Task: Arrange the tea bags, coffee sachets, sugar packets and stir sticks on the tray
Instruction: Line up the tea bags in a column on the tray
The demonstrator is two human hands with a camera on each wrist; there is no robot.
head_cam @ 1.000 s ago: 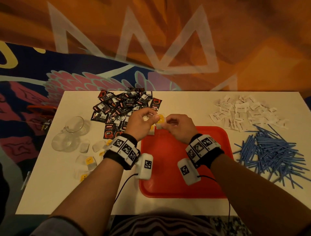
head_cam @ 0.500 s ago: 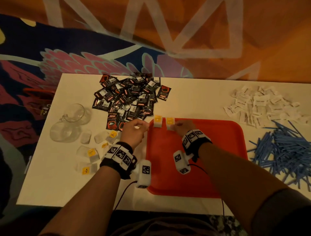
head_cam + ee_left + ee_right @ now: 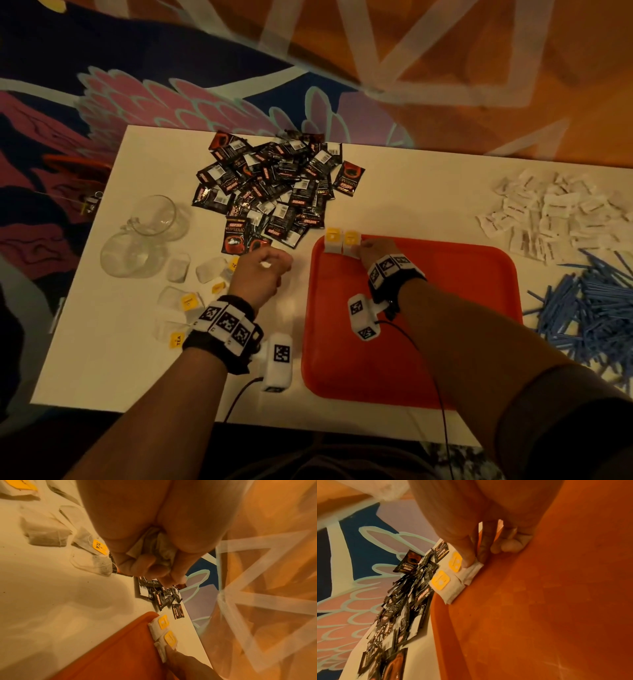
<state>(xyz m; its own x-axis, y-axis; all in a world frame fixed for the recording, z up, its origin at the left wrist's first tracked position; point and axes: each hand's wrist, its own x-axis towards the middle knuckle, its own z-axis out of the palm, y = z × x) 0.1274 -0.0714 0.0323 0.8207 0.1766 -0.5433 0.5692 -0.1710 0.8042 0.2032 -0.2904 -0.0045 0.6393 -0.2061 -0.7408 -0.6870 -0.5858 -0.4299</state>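
Observation:
Two tea bags with yellow tags lean side by side at the far left corner of the red tray. My right hand pinches the right-hand tea bag between thumb and finger. My left hand hovers over the table just left of the tray, its fingers curled round a crumpled tea bag. Black coffee sachets lie heaped behind it. Loose tea bags are scattered at the left. White sugar packets and blue stir sticks lie at the right.
Two clear glass cups stand at the table's left edge, beyond the loose tea bags. The white table has bare surface at its front left. Cables run from both wrist cameras across the tray's front and the table edge.
Both hands came down from above the tray. The right one has stood a second tea bag beside the first in the corner, and the left has drawn off left with its tea bag.

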